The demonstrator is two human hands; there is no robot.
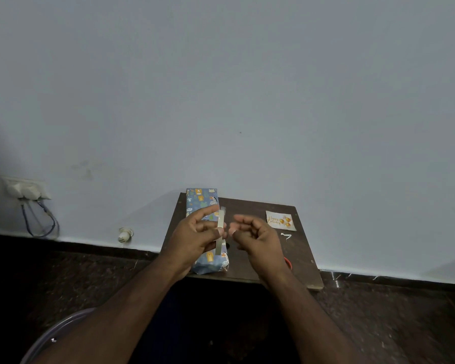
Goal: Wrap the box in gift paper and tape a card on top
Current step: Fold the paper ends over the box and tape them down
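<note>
Pinching a tape strip (220,232), the left hand (195,236) partly hides the wrapped box (202,200).

Box (201,206) wrapped in blue animal-print paper, lying lengthwise on left of table. Strip of tape (220,229) held upright above it. Birthday card (280,220) flat, well apart to right.

Home room: wall socket (26,189), stone floor (394,319).

both forearms reach forward; left grip (195,232) pinching with thumb and fingers, right grip (255,232) loosely curled, holding nothing
</note>
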